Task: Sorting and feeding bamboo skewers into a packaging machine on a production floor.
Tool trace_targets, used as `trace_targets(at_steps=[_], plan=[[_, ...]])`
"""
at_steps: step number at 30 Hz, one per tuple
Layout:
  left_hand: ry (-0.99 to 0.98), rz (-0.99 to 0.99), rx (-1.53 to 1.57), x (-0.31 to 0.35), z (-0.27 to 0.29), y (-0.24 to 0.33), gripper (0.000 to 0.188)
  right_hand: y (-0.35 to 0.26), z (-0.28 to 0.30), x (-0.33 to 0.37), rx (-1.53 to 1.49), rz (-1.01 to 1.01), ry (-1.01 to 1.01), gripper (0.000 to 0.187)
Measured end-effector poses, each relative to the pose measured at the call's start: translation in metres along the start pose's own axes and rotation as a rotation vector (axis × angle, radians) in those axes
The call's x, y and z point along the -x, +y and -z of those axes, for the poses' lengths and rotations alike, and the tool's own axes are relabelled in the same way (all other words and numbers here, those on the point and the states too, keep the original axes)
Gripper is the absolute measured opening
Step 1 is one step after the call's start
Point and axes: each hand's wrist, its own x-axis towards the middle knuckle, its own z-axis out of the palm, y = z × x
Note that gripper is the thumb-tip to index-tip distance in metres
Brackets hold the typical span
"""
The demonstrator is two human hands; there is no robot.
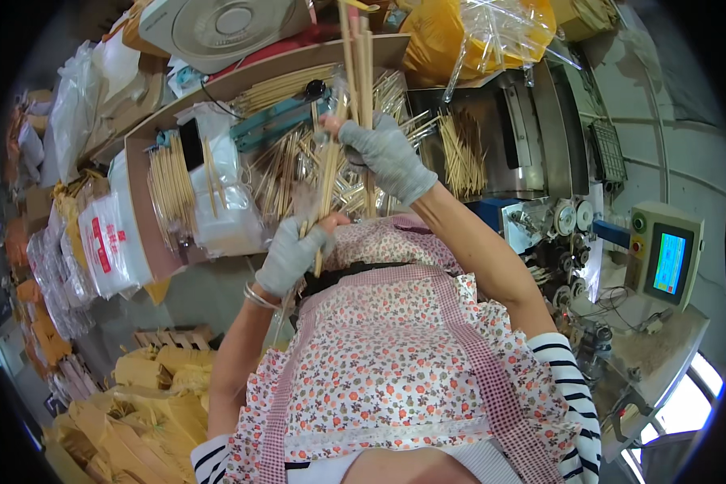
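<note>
My left hand (pixel 290 256), in a thin grey glove with bare fingertips, is closed round the lower part of some long thin wooden sticks (pixel 329 179). Clear plastic seems to wrap part of them. Higher and further right, my right hand (pixel 391 157), gloved the same way, grips an upright bundle of wooden sticks (pixel 365 77) that rises past the back of the tray. Its fingertips also reach the top of the sticks in my left hand. Below both hands, many loose sticks and clear wrappers (pixel 282 173) lie in a shallow tray (pixel 139 202).
A teal bar (pixel 274 121) crosses the tray. More sticks (pixel 169 181) lie by a dark phone-like object (pixel 191 143) at left. At right stand a metal machine feeding bed (pixel 528 173) with sticks and a control panel (pixel 667 256). A yellow bag (pixel 431 52) sits behind.
</note>
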Motion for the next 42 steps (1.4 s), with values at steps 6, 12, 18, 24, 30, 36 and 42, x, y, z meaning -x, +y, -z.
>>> trace_targets(at_steps=[6, 12, 18, 24, 30, 36, 42], plan=[[-0.104, 0.033, -0.151, 0.037, 0.013, -0.012, 0.02, -0.011, 0.05, -0.037, -0.602, -0.044, 0.032, 0.039], [-0.13, 0.181, -0.06, 0.067, 0.02, -0.019, 0.023, -0.04, 0.064, -0.04, -0.448, 0.097, 0.077, 0.026], [-0.058, 0.216, 0.098, 0.082, 0.022, -0.028, 0.028, -0.055, 0.047, -0.028, -0.252, 0.188, 0.09, 0.017], [-0.077, 0.245, 0.151, 0.078, 0.019, -0.02, 0.03, -0.062, 0.055, -0.025, -0.261, 0.251, 0.146, 0.008], [-0.071, 0.239, 0.21, 0.076, 0.016, -0.021, 0.032, -0.06, 0.065, -0.025, -0.311, 0.243, 0.109, 0.007], [-0.103, 0.176, 0.181, 0.066, 0.014, -0.02, 0.031, -0.065, 0.073, -0.017, -0.288, 0.272, 0.146, 0.007], [0.351, 0.053, 0.184, -0.02, -0.001, 0.052, 0.043, -0.038, 0.044, 0.018, 0.517, 0.711, 0.211, 0.025]])
